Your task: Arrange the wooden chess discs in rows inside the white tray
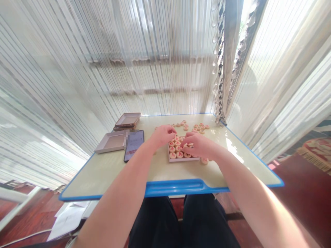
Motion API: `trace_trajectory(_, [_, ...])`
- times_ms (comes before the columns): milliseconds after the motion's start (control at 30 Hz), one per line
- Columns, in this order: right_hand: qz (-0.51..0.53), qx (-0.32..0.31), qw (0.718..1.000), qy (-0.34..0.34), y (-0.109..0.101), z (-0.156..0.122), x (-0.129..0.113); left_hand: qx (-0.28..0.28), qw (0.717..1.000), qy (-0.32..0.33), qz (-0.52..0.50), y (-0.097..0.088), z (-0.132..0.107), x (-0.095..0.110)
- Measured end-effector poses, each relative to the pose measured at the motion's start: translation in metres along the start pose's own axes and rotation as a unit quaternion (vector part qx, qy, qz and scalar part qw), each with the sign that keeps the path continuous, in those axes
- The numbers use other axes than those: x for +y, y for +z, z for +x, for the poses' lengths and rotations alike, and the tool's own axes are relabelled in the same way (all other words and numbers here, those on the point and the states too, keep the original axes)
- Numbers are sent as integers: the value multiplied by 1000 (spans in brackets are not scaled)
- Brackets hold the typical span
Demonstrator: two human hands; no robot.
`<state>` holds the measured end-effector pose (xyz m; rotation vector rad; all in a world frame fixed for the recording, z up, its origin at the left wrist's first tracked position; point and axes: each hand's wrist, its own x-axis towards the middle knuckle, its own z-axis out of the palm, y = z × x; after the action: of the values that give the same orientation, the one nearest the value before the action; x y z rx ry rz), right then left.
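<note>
A shallow box (pixel 171 159) on the cream table holds rows of round wooden game pieces (pixel 176 149) with red marks. My left hand (pixel 163 134) rests at the box's far left corner, fingers curled over the pieces there. My right hand (pixel 197 144) lies over the right half of the box, fingers bent and pinched on a piece in the rows. One piece (pixel 204 161) lies on the table just right of the box. More loose pieces (pixel 199 127) are scattered behind the box.
A dark phone (pixel 133 144) lies left of the box, beside an open flat lid (pixel 110 142) and a brown box (pixel 127 121) at the back left. The table (pixel 108 172) has a blue rim and front groove. Sheer curtains hang close behind and to the right.
</note>
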<state>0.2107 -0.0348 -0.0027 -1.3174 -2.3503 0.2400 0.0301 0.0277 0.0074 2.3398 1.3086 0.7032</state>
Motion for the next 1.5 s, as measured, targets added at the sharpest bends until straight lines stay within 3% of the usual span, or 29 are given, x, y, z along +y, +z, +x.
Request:
trace_trajectory(167, [-46,-3,999,2,4,2,3,-117,990,56,61,-6,-12,16])
trace_trajectory(300, [-46,-1,999,4,4,3,3,-144,985,51,78,-8,-15,23])
trace_trajectory(433, [-50,24,998,17,2,5,7,-106,990,52,73,-5,-11,18])
trace_trajectory(733, [-74,74,986,131,3,9,28,37,994,49,91,8,-1,2])
trace_trajectory(933, [-70,75,977,189,5,11,37,26,995,20,95,12,0,1])
trace_trajectory(1067, [-37,73,982,172,3,7,35,14,995,-5,100,14,4,-7])
trace_trajectory(1133, [10,49,988,143,-1,2,31,18,991,-10,131,14,5,-11])
trace_trajectory(1300, [77,-99,984,124,-6,-8,27,7,981,-18,195,7,3,-12])
trace_trajectory(1500, [76,-132,982,109,-2,-8,33,-46,980,-3,192,5,-1,-1])
